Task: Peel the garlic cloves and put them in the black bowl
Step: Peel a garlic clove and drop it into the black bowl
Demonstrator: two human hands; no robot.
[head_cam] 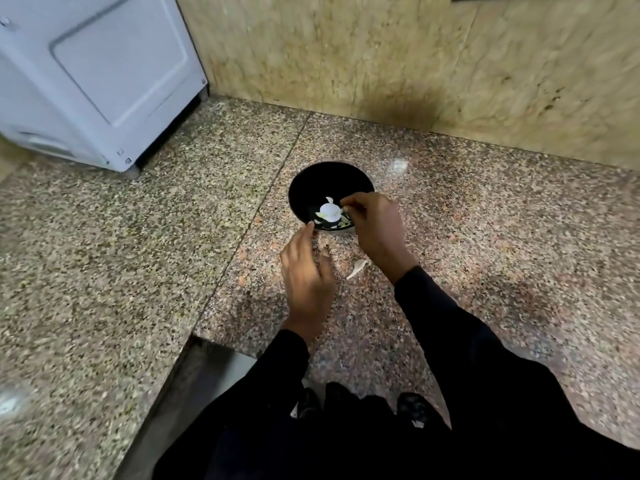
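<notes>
The black bowl (311, 188) stands on the granite counter near the back wall. Inside it lie a white garlic piece (329, 211) and some pale bits of skin. My right hand (377, 230) hovers over the bowl's right rim with its fingertips bunched together beside the white garlic; whether they pinch anything is hidden. My left hand (306, 275) lies just in front of the bowl, fingers loosely extended, the index tip at the near-left rim, holding nothing. One pale garlic clove (356, 268) lies on the counter between my two hands.
A white appliance (93, 77) stands at the back left on the speckled counter (138, 254). A marbled tile wall (415, 57) runs behind the bowl. The counter edge drops off at the lower left, near my dark sleeves.
</notes>
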